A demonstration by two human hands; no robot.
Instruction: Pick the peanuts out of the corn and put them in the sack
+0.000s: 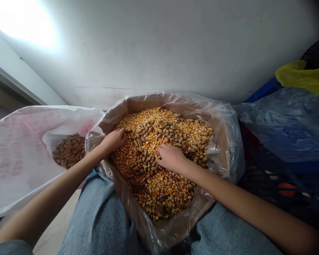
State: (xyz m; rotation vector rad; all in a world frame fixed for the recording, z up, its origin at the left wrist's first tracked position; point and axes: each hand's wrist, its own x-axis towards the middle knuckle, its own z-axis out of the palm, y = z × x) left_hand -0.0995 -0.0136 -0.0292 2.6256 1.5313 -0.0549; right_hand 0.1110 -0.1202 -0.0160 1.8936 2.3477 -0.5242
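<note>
Filling the frame's centre, a plastic-lined cardboard box (223,141) holds corn kernels (162,191) mixed with peanuts (149,136); a white sack (18,159) at left holds more peanuts. Both hands rest on the mix: left hand (114,140) loosely curled, right hand (171,157) spread, neither visibly gripping. Light fingertip raking would likely lift peanuts cleanly.

Brown peanuts in shell (151,141) — strewn loose across yellow corn kernels (162,187)

Bare forearms, no sleeves; blue denim jeans (101,216) on legs.
</note>
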